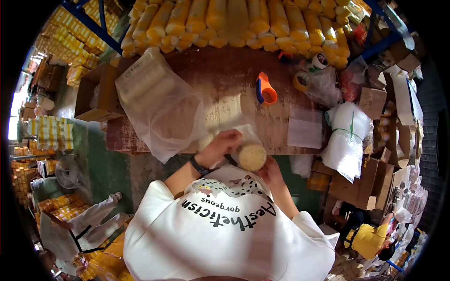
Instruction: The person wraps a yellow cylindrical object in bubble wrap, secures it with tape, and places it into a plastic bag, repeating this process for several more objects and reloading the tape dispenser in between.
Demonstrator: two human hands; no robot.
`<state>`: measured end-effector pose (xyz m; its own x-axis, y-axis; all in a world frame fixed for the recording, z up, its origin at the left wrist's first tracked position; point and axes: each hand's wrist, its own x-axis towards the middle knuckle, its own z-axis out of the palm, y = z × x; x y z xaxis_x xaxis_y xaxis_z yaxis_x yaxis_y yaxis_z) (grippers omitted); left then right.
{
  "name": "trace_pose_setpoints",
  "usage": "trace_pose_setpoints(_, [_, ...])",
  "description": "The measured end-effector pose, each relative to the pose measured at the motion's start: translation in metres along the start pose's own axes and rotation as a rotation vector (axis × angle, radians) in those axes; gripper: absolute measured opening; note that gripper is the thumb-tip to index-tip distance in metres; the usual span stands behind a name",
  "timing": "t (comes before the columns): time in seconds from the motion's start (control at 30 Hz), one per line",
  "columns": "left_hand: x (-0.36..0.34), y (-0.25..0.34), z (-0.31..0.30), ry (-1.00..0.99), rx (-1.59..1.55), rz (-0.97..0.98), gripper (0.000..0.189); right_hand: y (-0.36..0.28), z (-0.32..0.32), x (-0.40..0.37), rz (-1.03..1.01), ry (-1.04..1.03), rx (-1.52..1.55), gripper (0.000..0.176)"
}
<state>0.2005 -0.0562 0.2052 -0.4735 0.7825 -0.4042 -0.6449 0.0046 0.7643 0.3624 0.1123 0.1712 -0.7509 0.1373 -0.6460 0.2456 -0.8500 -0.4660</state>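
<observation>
A pale cylinder [252,157] in clear plastic is held at the front edge of the worktable, its round, grainy end facing me. My left hand [227,142], with a dark band on its wrist, has its fingers closed on the plastic at the cylinder's left side. My right hand [271,172] grips the cylinder's lower right side; its fingers are partly hidden. To the left lies a large translucent plastic bag [171,124] with pale cylinders [149,77] in its far end. An orange and blue tape dispenser [267,92] sits beyond my hands.
Yellow wrapped cylinders [234,21] are stacked along the table's far side. Tape rolls [301,81] lie at the right, near a tied bundle of clear bags [349,136]. A cardboard box [97,93] stands left. A person in a yellow top [368,240] is at lower right.
</observation>
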Motion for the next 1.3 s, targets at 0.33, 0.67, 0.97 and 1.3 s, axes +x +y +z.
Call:
trace_pose_setpoints(0.33, [0.004, 0.106, -0.023, 0.119, -0.099, 0.292, 0.011, -0.073, 0.082, 0.014, -0.109, -0.356, 0.092, 0.017])
trace_pose_setpoints(0.67, [0.024, 0.074, -0.049, 0.109, -0.236, 0.315, 0.013, -0.083, 0.104, 0.061, -0.798, -0.013, -0.936, 0.05])
trace_pose_setpoints(0.97, [0.041, 0.088, -0.013, 0.257, 0.41, 0.519, 0.016, -0.125, 0.14, 0.091, -1.076, 0.275, -1.835, 0.04])
trace_pose_setpoints(1.3, [0.013, 0.049, 0.014, 0.132, 1.933, 1.091, 0.035, -0.172, 0.11, 0.101, -1.114, 0.187, -2.032, 0.046])
